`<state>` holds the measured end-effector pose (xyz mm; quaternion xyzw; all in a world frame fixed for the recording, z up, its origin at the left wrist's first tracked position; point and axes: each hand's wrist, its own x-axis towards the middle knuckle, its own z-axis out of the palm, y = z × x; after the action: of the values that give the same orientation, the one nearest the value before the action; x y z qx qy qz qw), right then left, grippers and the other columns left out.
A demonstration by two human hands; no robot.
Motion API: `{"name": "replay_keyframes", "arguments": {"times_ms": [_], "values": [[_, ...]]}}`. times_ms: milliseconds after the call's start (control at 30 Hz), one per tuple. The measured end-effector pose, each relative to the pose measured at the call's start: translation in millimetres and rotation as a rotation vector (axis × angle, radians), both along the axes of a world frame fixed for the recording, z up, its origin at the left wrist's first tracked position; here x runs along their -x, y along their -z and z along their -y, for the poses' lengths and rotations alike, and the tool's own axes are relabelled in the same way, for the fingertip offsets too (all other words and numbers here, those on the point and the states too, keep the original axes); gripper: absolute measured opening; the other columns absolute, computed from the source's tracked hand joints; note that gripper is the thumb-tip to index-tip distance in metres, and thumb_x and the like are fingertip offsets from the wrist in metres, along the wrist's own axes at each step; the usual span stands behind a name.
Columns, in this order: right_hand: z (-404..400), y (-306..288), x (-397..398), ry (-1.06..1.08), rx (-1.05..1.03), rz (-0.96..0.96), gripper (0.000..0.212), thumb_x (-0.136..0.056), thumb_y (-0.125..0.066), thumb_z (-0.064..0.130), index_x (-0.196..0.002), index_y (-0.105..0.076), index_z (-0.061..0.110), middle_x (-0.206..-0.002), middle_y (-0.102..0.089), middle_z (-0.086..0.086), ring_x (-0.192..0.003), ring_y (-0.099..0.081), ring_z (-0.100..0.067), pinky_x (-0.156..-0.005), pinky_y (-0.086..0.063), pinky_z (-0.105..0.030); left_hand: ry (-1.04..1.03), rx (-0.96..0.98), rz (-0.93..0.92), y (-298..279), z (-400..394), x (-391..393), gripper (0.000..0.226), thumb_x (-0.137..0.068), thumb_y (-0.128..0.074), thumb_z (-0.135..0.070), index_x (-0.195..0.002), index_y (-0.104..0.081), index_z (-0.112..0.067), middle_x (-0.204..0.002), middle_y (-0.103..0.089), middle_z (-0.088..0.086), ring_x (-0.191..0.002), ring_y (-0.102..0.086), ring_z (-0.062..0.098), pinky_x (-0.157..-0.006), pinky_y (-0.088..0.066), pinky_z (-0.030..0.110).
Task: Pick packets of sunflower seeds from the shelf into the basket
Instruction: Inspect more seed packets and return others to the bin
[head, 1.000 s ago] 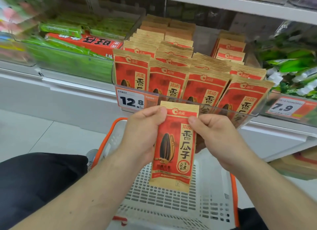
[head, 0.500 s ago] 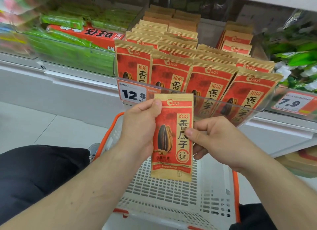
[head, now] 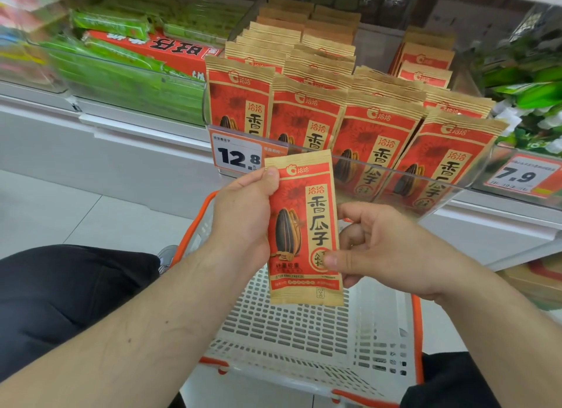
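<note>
the left hand (head: 243, 213) pinches the upper left edge of one sunflower seed packet (head: 304, 228) between thumb and fingers, while the right hand (head: 383, 249) nips its lower right edge with the thumb on the front, both forearms reaching in from below and the packet held upright. directly under the grip sits the white basket (head: 383, 331) with orange rim, its slotted floor bare where visible. just above and behind, four front packets on the shelf (head: 374, 140) stand behind a clear shelf lip (head: 404, 176), with more rows behind, perhaps four deep, blurred, beside a 12.8 price tag (head: 237, 155).
</note>
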<state>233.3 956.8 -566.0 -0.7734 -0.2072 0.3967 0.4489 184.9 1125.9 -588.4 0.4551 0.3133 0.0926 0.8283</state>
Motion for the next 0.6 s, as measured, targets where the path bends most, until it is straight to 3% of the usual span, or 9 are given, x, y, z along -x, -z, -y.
{"name": "replay_keyframes", "arguments": {"times_ms": [167,400,533,600], "values": [[-1.5,1.5,0.7,-0.019,0.024,0.061,0.046,-0.081,-0.078,0.001,-0.116,-0.062,0.026,-0.079,-0.073,-0.017,-0.075,-0.072,-0.04,-0.066,-0.061,-0.04,0.027,-0.025,-0.044,3.1,-1.0,-1.9,0.023,-0.102,-0.05,-0.02,-0.107,-0.07,-0.01,-0.088,-0.077,0.01,-0.072,-0.074,0.021,-0.057,-0.058,0.032],[-4.7,2.9,2.5,-0.019,0.144,0.232,0.055,-0.078,-0.082,0.009,-0.119,-0.059,0.037,-0.073,-0.072,-0.012,-0.064,-0.071,-0.029,-0.068,-0.059,-0.056,0.156,-0.288,-0.127,6.0,-0.2,-0.9,0.017,-0.1,-0.055,-0.025,-0.102,-0.072,-0.022,-0.087,-0.077,-0.006,-0.075,-0.072,0.004,-0.066,-0.05,0.024],[-7.1,0.4,6.2,-0.043,0.274,0.423,0.056,-0.073,-0.085,0.022,-0.118,-0.056,0.041,-0.066,-0.069,0.001,-0.054,-0.064,-0.009,-0.059,-0.057,-0.035,0.221,-0.313,-0.061,9.9,5.6,1.7,0.01,-0.09,-0.071,-0.029,-0.099,-0.071,-0.026,-0.081,-0.074,-0.014,-0.081,-0.072,0.004,-0.08,-0.057,0.035],[-8.3,0.9,7.3,-0.049,0.282,0.448,0.059,-0.072,-0.086,0.027,-0.119,-0.055,0.041,-0.066,-0.068,0.003,-0.055,-0.063,-0.006,-0.058,-0.055,-0.032,0.235,-0.306,-0.03,9.6,6.4,3.1,0.018,-0.083,-0.077,-0.029,-0.099,-0.07,-0.026,-0.075,-0.072,-0.016,-0.083,-0.072,0.005,-0.083,-0.058,0.037]]}}
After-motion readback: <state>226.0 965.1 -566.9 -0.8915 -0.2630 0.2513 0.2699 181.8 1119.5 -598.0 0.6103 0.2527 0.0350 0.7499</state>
